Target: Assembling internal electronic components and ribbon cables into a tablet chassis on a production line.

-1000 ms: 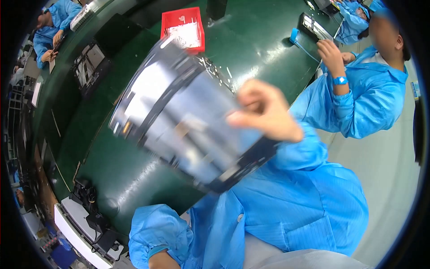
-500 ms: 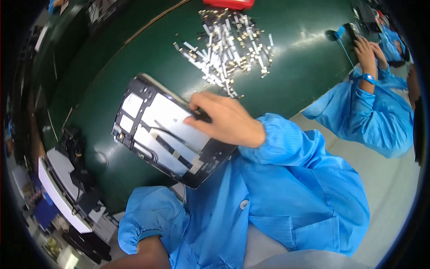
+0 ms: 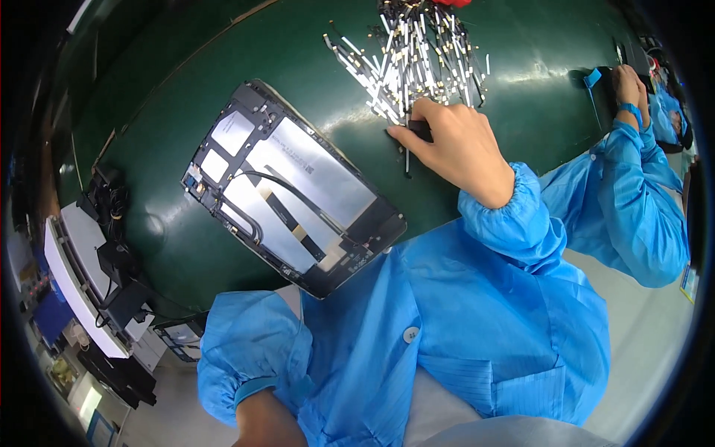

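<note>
My right hand (image 3: pixel 462 145) is closed, with a small black object (image 3: pixel 421 131) between thumb and forefinger; its exact kind is unclear. The hand is over the near edge of a heap of thin white and black flex cables (image 3: pixel 410 56) with gold-coloured ends. One strip (image 3: pixel 407 163) shows just below the thumb; I cannot tell whether it is gripped. To the left lies an opened tablet (image 3: pixel 328 179), black-framed, its silver battery panels and dark ribbon cables exposed. Its lower corner reaches my blue coat. At the lower left only my left wrist (image 3: pixel 269 421) shows beyond the sleeve.
The green table (image 3: pixel 179 127) carries a red item (image 3: pixel 453 2) beyond the heap. On the right, a co-worker in blue (image 3: pixel 644 194) has both hands at the table, near a blue-handled brush-like item (image 3: pixel 592 77). Black cables (image 3: pixel 110 201) and white equipment (image 3: pixel 82 287) stand left.
My right hand has left the tablet and moved right to the cable heap, the black object still in it. The tablet now lies uncovered. The whole view has shifted slightly.
</note>
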Action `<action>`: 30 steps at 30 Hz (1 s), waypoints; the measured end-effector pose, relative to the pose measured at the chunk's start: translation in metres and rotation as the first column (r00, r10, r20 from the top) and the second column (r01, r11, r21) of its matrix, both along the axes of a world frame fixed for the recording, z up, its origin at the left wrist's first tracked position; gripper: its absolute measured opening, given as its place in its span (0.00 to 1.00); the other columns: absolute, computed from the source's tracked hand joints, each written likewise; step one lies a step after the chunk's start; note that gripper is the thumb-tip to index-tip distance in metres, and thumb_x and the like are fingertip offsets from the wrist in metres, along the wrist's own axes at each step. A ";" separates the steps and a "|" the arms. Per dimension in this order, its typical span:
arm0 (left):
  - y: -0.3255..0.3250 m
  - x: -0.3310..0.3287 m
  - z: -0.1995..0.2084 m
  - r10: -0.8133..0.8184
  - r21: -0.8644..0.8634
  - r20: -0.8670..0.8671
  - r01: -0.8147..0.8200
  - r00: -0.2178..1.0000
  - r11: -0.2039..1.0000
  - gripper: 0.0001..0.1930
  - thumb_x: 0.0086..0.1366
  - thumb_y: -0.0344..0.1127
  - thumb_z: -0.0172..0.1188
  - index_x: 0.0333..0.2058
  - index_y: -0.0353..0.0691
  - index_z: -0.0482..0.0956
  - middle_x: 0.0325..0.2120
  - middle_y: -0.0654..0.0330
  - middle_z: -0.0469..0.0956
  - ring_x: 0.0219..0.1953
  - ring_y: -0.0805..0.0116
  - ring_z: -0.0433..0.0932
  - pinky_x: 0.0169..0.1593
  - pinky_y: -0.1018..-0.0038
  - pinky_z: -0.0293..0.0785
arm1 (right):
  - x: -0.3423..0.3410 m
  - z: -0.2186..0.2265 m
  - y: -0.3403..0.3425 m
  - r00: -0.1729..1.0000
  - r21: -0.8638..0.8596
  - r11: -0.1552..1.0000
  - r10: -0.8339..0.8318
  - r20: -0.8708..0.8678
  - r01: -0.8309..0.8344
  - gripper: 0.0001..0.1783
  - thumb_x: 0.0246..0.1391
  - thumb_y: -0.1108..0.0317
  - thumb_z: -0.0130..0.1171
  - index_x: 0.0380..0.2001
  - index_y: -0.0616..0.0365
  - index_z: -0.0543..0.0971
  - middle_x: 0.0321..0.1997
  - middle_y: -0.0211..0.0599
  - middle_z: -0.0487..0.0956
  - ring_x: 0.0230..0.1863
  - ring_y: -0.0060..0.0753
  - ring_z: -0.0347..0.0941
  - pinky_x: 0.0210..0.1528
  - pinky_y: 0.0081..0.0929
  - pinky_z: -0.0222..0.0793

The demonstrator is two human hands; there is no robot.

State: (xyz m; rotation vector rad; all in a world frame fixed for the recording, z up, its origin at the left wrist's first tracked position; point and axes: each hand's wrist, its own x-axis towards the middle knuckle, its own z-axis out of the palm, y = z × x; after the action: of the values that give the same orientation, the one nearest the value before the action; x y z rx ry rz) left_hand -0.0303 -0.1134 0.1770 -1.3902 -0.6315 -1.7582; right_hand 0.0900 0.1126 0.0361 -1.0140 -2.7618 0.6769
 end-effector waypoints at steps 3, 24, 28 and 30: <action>-0.035 0.005 0.000 -0.639 -0.045 -0.043 0.638 0.768 0.769 0.24 0.68 0.50 0.35 0.49 0.34 0.63 0.54 0.47 0.62 0.63 0.49 0.53 0.65 0.51 0.47 | -0.006 0.003 -0.004 0.993 0.008 0.998 0.065 0.102 -0.066 0.19 0.49 0.55 0.59 0.21 0.63 0.74 0.18 0.49 0.75 0.22 0.53 0.72 0.24 0.44 0.67; -0.082 0.033 -0.143 0.512 -0.302 0.855 0.884 0.086 0.357 0.23 0.63 0.41 0.52 0.53 0.33 0.68 0.62 0.51 0.53 0.65 0.59 0.51 0.63 0.61 0.51 | 0.033 0.033 -0.016 0.945 -0.580 0.792 -0.307 -0.113 0.188 0.08 0.57 0.71 0.53 0.27 0.65 0.75 0.17 0.27 0.71 0.19 0.14 0.62 0.22 0.15 0.54; -0.088 0.046 -0.141 0.535 -0.264 0.843 0.903 0.046 0.338 0.35 0.63 0.47 0.51 0.61 0.30 0.56 0.65 0.53 0.42 0.67 0.59 0.44 0.64 0.60 0.46 | 0.016 0.031 -0.054 0.914 -0.717 0.697 -0.297 -0.277 0.010 0.06 0.56 0.73 0.54 0.31 0.67 0.76 0.18 0.31 0.74 0.22 0.18 0.69 0.28 0.15 0.62; -0.089 0.048 -0.142 0.546 -0.249 0.837 0.913 0.035 0.324 0.35 0.63 0.49 0.50 0.62 0.30 0.55 0.66 0.54 0.41 0.67 0.59 0.43 0.64 0.59 0.44 | 0.005 0.026 -0.072 0.918 -0.753 0.650 -0.231 -0.322 -0.100 0.05 0.53 0.76 0.56 0.31 0.67 0.78 0.23 0.35 0.78 0.23 0.19 0.72 0.28 0.15 0.65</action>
State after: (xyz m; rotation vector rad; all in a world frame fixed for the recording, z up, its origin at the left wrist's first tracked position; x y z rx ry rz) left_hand 0.0174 -0.2021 0.0347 -0.2606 -2.8701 -2.7788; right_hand 0.0954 0.0409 0.0618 -0.9193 -2.0391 1.8960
